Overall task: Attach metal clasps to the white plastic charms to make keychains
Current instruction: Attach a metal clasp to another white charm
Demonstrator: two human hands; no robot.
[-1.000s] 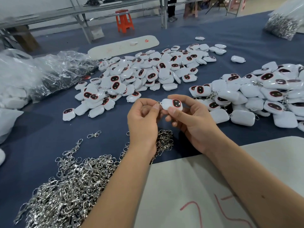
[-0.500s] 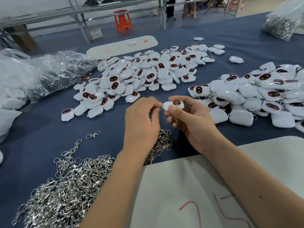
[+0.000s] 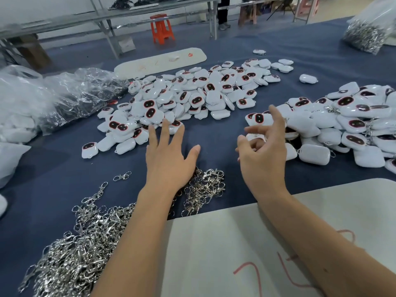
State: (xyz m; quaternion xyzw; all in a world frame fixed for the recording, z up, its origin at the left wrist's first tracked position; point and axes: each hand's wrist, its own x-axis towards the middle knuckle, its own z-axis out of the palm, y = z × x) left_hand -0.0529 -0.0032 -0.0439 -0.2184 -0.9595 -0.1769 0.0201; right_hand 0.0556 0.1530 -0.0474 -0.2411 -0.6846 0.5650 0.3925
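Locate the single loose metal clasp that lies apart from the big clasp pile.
In the head view the loose clasp lies on the blue cloth left of the left hand, just beyond the clasp pile and nearer than the middle heap of white charms.

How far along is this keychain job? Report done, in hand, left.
Done: white plastic charms with clasps are piled on the right. In hand: nothing; left hand reaches, spread, toward the clasp-less white charm pile, right hand is open. Left: that pile and the heap of silver metal clasps.
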